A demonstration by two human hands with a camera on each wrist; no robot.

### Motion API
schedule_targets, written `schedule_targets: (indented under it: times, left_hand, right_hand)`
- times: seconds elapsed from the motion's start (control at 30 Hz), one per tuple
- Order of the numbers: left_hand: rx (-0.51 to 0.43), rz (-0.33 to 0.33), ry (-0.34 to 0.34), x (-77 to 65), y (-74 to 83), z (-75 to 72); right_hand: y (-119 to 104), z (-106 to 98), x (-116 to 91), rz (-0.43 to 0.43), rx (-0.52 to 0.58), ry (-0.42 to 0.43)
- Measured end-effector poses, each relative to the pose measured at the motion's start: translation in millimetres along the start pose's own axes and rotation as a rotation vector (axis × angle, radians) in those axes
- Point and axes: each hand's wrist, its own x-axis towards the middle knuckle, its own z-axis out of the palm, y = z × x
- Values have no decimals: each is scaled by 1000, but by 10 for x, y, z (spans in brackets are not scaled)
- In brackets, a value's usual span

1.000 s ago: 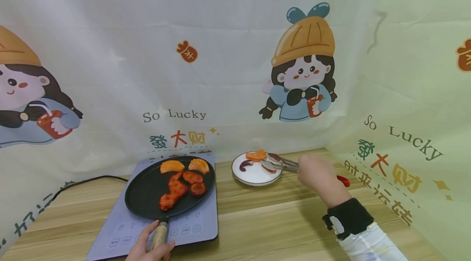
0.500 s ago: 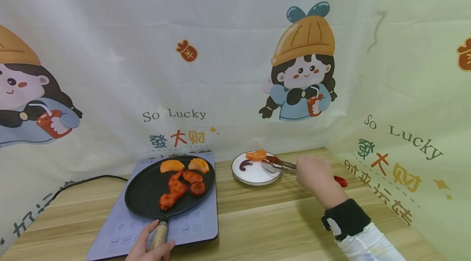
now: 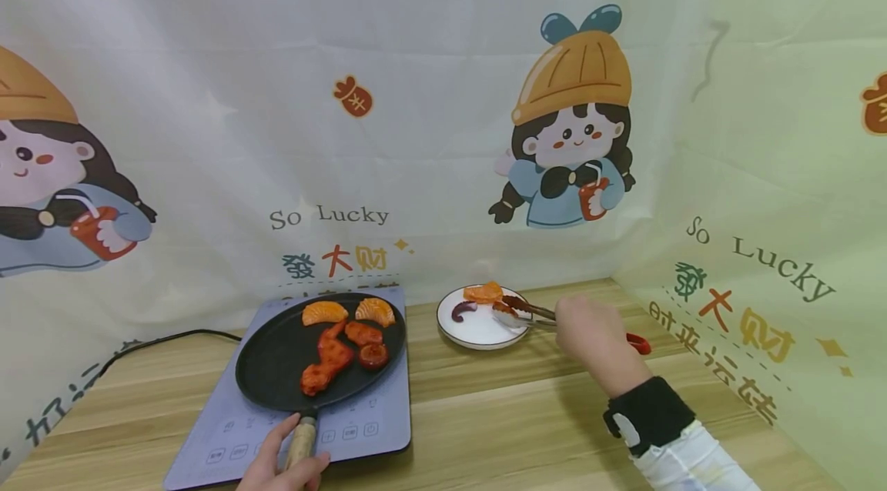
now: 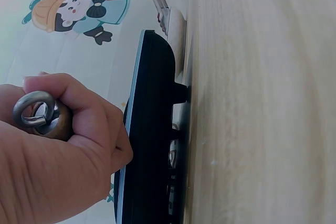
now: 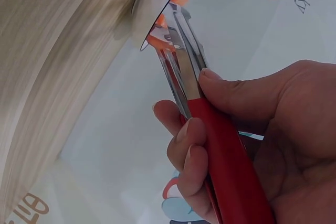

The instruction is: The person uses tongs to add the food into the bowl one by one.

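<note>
My left hand point(image 3: 280, 468) grips the wooden handle point(image 3: 301, 441) of a black frying pan point(image 3: 273, 368). In the pan lie two orange slices point(image 3: 324, 312), a reddish chicken wing point(image 3: 334, 352), a red-orange piece point(image 3: 363, 334) and a dark red round piece point(image 3: 373, 355). My right hand point(image 3: 592, 337) holds metal tongs point(image 5: 184, 61) by their red handles point(image 5: 231, 166). Over the white plate point(image 3: 478, 335), the tong tips stand around a small reddish piece of food point(image 3: 504, 309); whether they pinch it I cannot tell. Orange slices point(image 3: 483, 292) and a purple tentacle point(image 3: 462, 312) share that plate.
The pan stands on a pale induction cooktop point(image 3: 388, 429), with a black cord point(image 3: 173, 337) running left. A wooden table point(image 3: 499, 414) carries everything. A printed cloth point(image 3: 430, 129) hangs behind and along the right side.
The tong tips have drawn closer together around the reddish piece on the plate. My right hand has shifted slightly left. My left hand and the pan stay put.
</note>
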Motion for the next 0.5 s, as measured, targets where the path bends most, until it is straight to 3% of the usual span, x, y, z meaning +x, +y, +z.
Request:
schedule_targets:
  times: [0.5]
  left_hand:
    - [2,-2,1,-15,16,2]
  right_hand:
    - [27,57,18,9,38,-19]
